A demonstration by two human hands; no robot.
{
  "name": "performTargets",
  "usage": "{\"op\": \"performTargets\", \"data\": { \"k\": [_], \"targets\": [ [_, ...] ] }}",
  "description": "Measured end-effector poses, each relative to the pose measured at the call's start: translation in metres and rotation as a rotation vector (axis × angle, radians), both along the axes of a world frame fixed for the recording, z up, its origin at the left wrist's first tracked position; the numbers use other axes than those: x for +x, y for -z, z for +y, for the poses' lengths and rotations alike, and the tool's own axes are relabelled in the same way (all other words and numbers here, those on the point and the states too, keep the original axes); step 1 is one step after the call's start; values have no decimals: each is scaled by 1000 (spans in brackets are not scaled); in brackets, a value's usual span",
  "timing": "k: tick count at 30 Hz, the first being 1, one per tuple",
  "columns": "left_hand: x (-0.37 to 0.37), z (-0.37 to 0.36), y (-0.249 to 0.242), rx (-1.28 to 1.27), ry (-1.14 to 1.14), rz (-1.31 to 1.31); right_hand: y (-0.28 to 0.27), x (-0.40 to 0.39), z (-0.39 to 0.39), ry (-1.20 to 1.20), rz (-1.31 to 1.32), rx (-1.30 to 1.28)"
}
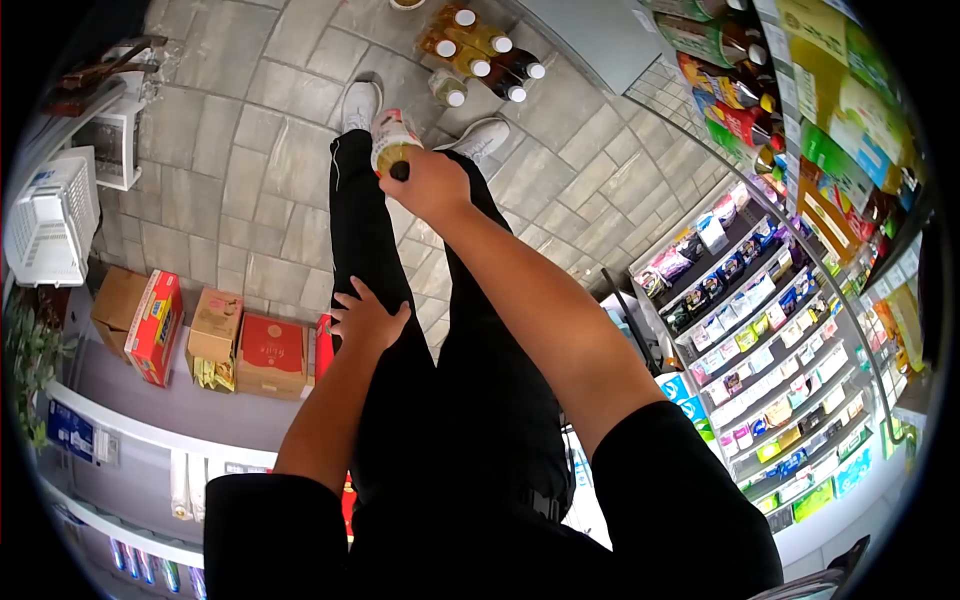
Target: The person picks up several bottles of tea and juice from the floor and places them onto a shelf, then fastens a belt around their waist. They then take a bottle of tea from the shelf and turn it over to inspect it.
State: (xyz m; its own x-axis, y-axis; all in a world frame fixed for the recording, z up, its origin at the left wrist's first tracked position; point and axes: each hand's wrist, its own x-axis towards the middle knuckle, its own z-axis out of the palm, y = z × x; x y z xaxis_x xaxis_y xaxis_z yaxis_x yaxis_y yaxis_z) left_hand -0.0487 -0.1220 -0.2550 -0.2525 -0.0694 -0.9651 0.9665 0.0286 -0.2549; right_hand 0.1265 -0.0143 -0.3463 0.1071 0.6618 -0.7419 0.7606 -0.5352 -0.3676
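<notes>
My right hand (432,185) is wrapped round a bottle (390,135) with a dark cap, yellowish contents and a pale, patterned label. The bottle is in front of my legs, its cap pointing towards me. My left hand (368,318) lies on the thigh of my black trousers (365,235), fingers spread, with nothing in it. Beyond my shoes, a group of several bottles (465,45) with white caps stands on the tiled floor; some hold amber liquid, others dark. One paler bottle (447,88) stands nearest to me in that group.
To the right, a rack (760,370) carries rows of small packets, with packaged goods and drinks above it. At left are a white basket (55,220), a red carton (155,325) and brown boxes (213,325) by low shelving. Grey tiles (230,130) cover the floor.
</notes>
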Motion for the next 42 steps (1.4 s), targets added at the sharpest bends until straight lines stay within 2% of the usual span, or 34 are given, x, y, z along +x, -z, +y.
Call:
{"op": "performTargets", "data": {
  "k": [6, 8, 15, 17, 20, 30, 35, 38, 42],
  "targets": [
    [-13, 5, 74, 28, -117, 94, 101, -21, 57, 71, -41, -117],
    [-14, 10, 90, 131, -84, 58, 137, -22, 74, 26, -80, -99],
    [-4, 10, 125, 371, -169, 8, 241, -10, 113, -46, -183, -39],
    [5, 13, 133, 505, -68, 22, 269, -11, 127, -43, -217, -45],
    [21, 39, 134, 501, -58, 39, 305, -9, 143, -19, -268, -32],
    [28, 73, 140, 468, -74, 48, 342, -9, 196, 108, -248, -48],
    [33, 85, 143, 426, -75, 63, 352, -11, 204, 149, -240, -88],
    [32, 93, 143, 429, -77, 52, 358, -7, 204, 136, -267, -29],
    [33, 105, 144, 402, -31, 76, 352, 1, 207, 145, -250, -147]
  ]
}}
